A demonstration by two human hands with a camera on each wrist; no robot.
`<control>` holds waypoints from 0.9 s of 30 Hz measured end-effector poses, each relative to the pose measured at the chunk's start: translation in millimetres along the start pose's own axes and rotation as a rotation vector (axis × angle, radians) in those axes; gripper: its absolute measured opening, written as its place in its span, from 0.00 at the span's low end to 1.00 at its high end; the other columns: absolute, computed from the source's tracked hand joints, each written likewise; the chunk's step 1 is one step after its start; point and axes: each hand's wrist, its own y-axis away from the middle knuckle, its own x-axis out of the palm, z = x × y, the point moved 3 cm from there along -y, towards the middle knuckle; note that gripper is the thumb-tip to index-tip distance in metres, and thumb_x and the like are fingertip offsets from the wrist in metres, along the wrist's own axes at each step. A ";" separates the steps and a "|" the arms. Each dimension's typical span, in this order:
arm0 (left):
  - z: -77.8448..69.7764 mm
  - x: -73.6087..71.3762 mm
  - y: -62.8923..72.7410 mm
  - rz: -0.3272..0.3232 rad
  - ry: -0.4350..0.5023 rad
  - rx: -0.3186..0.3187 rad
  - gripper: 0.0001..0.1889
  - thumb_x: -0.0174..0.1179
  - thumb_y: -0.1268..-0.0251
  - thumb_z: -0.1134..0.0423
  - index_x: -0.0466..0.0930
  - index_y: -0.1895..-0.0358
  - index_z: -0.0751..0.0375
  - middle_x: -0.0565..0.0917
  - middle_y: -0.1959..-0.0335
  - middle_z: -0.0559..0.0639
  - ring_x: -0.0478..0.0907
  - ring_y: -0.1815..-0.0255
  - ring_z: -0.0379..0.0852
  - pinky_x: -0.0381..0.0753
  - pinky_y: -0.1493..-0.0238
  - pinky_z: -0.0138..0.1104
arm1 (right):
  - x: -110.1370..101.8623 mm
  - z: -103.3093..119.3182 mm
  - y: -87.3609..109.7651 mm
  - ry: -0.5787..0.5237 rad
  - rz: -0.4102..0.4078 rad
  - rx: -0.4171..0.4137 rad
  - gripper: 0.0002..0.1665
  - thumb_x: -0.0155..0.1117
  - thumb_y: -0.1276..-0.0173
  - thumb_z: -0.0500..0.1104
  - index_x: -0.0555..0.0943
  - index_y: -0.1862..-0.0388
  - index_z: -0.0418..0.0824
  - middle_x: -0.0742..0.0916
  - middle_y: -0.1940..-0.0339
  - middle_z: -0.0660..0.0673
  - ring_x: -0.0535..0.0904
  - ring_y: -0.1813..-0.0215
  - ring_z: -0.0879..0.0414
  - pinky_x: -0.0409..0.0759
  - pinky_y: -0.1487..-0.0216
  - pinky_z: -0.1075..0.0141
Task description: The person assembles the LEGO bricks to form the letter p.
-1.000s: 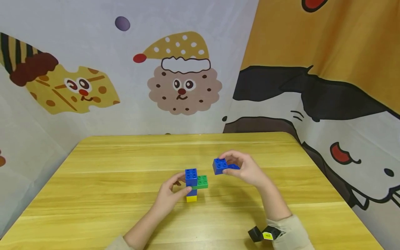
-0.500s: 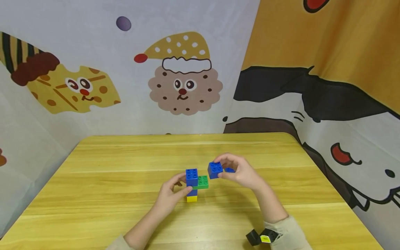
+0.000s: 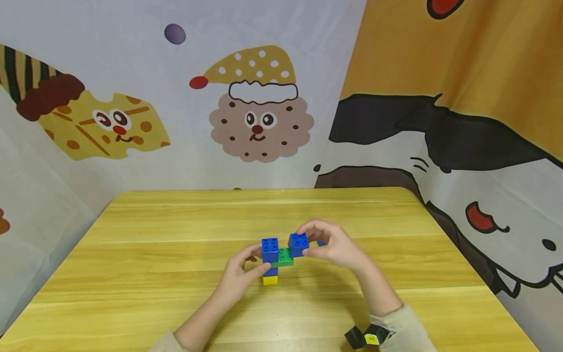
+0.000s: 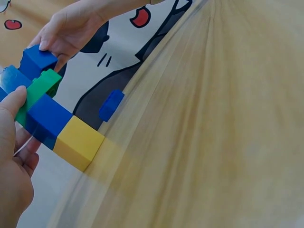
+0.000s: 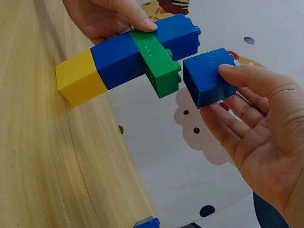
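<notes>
A tower of toy building bricks stands on the table, a yellow brick [image 5: 81, 78] at its foot and a blue brick [image 5: 119, 61] above that. Over these lies a flat green brick [image 3: 286, 257] jutting out to the right, topped by another blue brick [image 3: 270, 251]. My left hand [image 3: 239, 275] grips the tower from the left, thumb at the green layer. Between thumb and fingers, my right hand [image 3: 335, 248] pinches a separate blue brick [image 5: 209, 78], studs upward. In the right wrist view a small gap shows between this brick and the green one's studded free end.
One more blue brick [image 4: 111, 105] lies on the wooden table [image 3: 176, 225], partly hidden behind my right hand in the head view. A black device with a yellow label [image 3: 372, 338] sits at the right cuff. A cartoon-printed cloth [image 3: 154, 63] hangs behind the table.
My right hand has carried its blue brick left and down, from beside the tower to close over the green brick's free end. The left hand and tower have stayed in place.
</notes>
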 end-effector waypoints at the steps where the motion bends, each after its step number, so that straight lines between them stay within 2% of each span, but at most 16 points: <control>1: 0.1 0.0 0.0 0.000 -0.004 0.002 0.19 0.67 0.41 0.64 0.80 0.45 0.57 0.81 0.60 0.46 0.72 0.52 0.54 0.69 0.49 0.46 | 0.5 0.4 -0.2 0.000 0.003 0.000 0.20 0.68 0.41 0.30 0.78 0.50 0.38 0.84 0.55 0.44 0.80 0.54 0.47 0.79 0.53 0.58; 12: -0.4 0.1 0.3 -0.007 -0.016 -0.004 0.19 0.68 0.41 0.63 0.80 0.46 0.55 0.81 0.60 0.44 0.72 0.52 0.53 0.69 0.50 0.46 | 4.5 -1.7 -1.7 0.004 0.025 -0.013 0.19 0.69 0.40 0.31 0.79 0.50 0.38 0.84 0.54 0.44 0.80 0.54 0.48 0.78 0.52 0.52; 18: -1.0 0.9 0.6 -0.013 -0.021 -0.014 0.19 0.68 0.41 0.62 0.80 0.45 0.55 0.81 0.60 0.44 0.71 0.52 0.51 0.69 0.50 0.46 | 4.9 -0.4 -0.9 0.027 0.029 -0.005 0.18 0.69 0.40 0.33 0.80 0.51 0.40 0.83 0.53 0.46 0.79 0.55 0.48 0.78 0.53 0.56; 27: -1.1 0.9 1.8 -0.021 -0.020 -0.007 0.18 0.67 0.40 0.62 0.80 0.46 0.55 0.81 0.60 0.44 0.72 0.53 0.50 0.69 0.50 0.46 | 8.0 2.6 -2.9 0.060 0.034 -0.023 0.17 0.69 0.40 0.33 0.80 0.51 0.39 0.83 0.52 0.44 0.79 0.53 0.49 0.78 0.52 0.48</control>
